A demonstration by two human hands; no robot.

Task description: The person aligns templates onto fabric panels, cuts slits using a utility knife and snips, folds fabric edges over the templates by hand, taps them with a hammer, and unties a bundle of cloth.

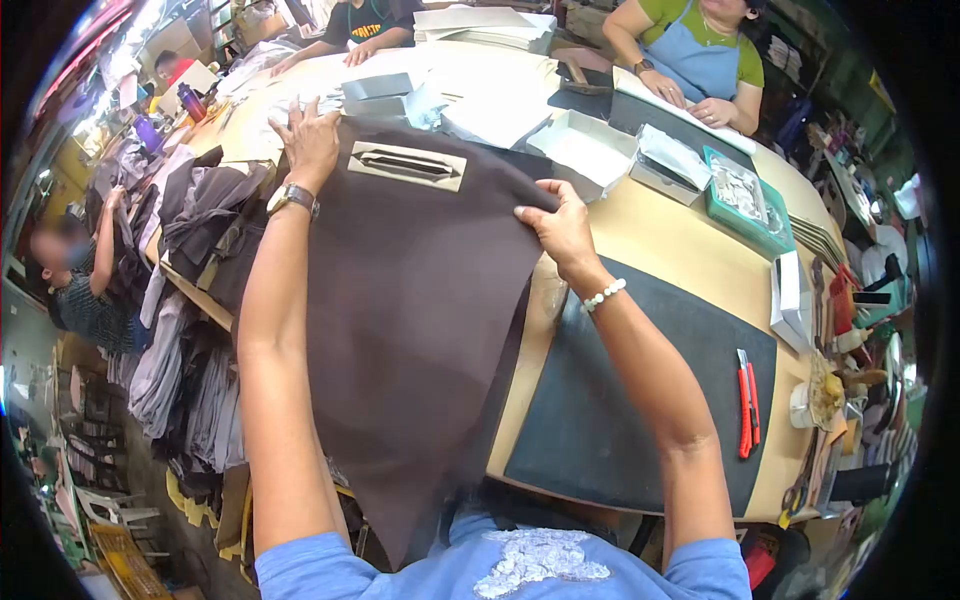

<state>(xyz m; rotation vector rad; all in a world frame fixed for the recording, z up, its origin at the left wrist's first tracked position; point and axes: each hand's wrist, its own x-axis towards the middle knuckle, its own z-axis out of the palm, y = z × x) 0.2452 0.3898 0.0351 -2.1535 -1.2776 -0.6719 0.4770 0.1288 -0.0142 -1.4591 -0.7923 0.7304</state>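
Observation:
A large dark brown sheet of fabric or leather point(410, 290) spreads over the table and hangs down towards my body. Near its far edge is a cream rectangular patch point(407, 166) with a long slit through its middle. At the sheet's far left corner lies my left hand point(308, 145), fingers stretched out and apart, with a watch on the wrist. My right hand point(562, 228) pinches the right edge between thumb and fingers, lifting it slightly. To the right, a red utility knife point(748, 405) rests on a black cutting mat point(650, 385).
Dark garments point(205, 215) are heaped at the table's left edge. Beyond the sheet are an open white box point(583, 150), a teal basket point(770, 225) and paper stacks point(485, 28). Scissors point(793, 500) sit near the front right corner. Several people work around the table.

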